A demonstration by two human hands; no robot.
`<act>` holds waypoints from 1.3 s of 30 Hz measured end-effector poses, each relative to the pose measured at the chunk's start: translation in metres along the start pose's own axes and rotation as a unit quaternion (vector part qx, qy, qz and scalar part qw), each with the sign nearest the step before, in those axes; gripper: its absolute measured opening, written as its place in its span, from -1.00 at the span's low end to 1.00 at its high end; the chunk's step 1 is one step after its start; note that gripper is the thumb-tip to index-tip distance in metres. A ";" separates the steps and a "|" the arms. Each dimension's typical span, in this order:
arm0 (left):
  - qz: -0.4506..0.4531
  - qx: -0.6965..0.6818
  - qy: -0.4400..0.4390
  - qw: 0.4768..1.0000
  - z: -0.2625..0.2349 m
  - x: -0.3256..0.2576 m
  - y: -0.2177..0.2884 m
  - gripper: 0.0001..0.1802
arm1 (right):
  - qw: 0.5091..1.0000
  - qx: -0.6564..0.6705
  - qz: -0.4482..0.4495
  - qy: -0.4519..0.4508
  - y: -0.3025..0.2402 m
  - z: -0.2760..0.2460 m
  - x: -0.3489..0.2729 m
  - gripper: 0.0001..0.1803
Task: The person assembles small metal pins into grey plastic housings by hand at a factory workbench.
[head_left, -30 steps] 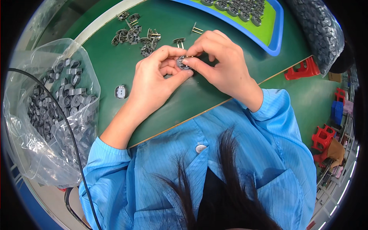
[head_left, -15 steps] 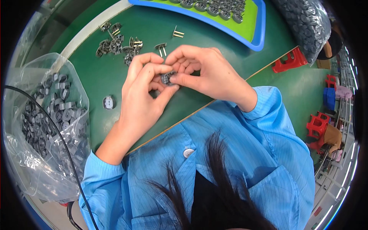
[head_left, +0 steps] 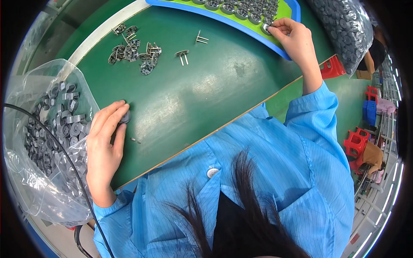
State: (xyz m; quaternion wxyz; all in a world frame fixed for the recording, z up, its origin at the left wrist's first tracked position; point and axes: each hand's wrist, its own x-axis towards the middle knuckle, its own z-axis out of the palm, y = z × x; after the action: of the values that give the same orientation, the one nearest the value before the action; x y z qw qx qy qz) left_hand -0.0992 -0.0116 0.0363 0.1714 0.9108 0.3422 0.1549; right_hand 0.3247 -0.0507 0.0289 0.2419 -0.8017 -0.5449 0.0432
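On the table's left side, my left hand (head_left: 104,146) has its fingers and thumb closed about a small grey plastic housing (head_left: 125,117), which they partly cover. My right hand (head_left: 296,42) reaches over the near right corner of a blue-rimmed tray (head_left: 232,19) with a green bottom. Between its thumb and fingertips is a round grey housing with a light face (head_left: 266,29), at the end of a row. Several similar round pieces (head_left: 241,13) stand in rows there. Small circuit boards (head_left: 129,51) lie heaped on the far left of the table.
Two boards with metal pins, one standing (head_left: 182,55) and one farther off (head_left: 201,38), lie mid-table. A clear bag of grey housings (head_left: 64,124) sits at the left, crossed by a black cable (head_left: 60,139). Another full bag (head_left: 342,30) stands far right. Tiny bits (head_left: 136,140) lie near my left hand.
My hands have parted from the middle. The right carried the round piece to the tray's corner; the left moved left onto the grey housing lying on the table.
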 end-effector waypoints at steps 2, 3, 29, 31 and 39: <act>-0.087 -0.071 0.016 0.993 0.001 0.004 0.007 -0.61 | 0.996 -0.084 -0.025 0.032 -0.001 0.003 0.001 -0.81; -0.090 -0.076 0.017 0.993 0.003 0.008 0.005 -0.61 | 0.996 -0.083 -0.029 0.033 -0.009 0.001 0.000 -0.81; -0.119 -0.411 -0.040 0.903 0.060 0.082 0.040 -0.64 | 0.945 0.166 -0.265 -0.098 -0.073 0.037 -0.040 -0.82; -0.132 -0.458 -0.034 0.878 0.060 0.082 0.042 -0.64 | 0.930 0.174 -0.299 -0.128 -0.071 0.035 -0.040 -0.79; -0.129 -0.458 -0.004 0.879 0.070 0.086 0.048 -0.61 | 0.862 0.455 -0.052 -0.216 -0.101 0.050 -0.060 -0.85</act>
State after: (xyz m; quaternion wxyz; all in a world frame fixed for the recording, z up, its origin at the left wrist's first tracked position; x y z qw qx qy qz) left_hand 0.0180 -0.0021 0.0080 0.5896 0.6785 0.3471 0.2673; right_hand 0.1981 -0.0580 0.0172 0.4582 -0.5435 -0.5441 0.4456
